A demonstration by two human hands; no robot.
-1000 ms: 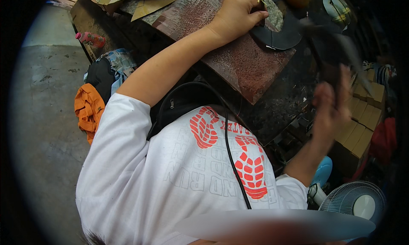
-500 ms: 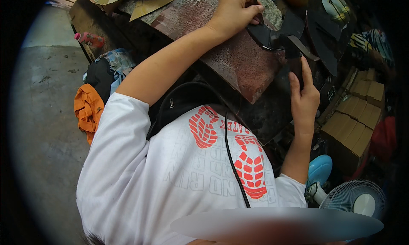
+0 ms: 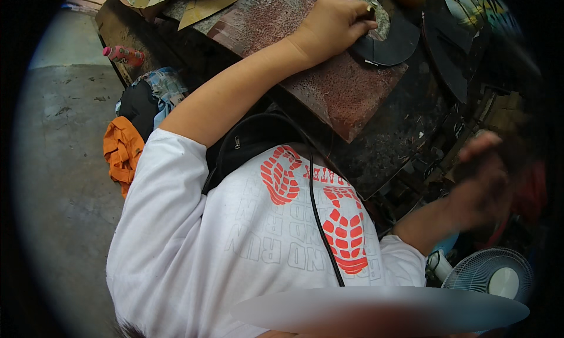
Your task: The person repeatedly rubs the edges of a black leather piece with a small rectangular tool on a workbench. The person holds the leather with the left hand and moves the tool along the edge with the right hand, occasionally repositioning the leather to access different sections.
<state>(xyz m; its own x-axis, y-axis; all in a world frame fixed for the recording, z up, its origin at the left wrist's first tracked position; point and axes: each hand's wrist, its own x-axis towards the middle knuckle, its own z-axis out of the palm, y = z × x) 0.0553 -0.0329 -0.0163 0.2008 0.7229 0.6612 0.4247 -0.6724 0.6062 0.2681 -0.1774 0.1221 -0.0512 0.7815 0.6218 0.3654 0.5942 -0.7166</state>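
My left hand (image 3: 338, 29) is closed in a pinch over a black flat curved piece (image 3: 392, 51). A small pale tip shows at its fingers, but what they hold is too small to make out. The curved piece lies on a worn reddish-brown board (image 3: 352, 106), partly over a grey speckled block (image 3: 380, 29). Off to the right of the board, my raised right hand (image 3: 484, 176) is smeared by motion. A dark blurred shape crosses its palm, the hammer (image 3: 470, 165) seen clearly half a second ago.
More black flat pieces (image 3: 446, 56) lie right of the board on a dark table (image 3: 382, 156). A pink bottle (image 3: 124, 55) stands at the table's left end, near an orange cloth (image 3: 122, 147). A fan (image 3: 499, 279) is at the lower right.
My right hand has swung the hammer away from the black curved piece, out to the right and nearer me. My left hand has shifted slightly right and nearer along the piece.
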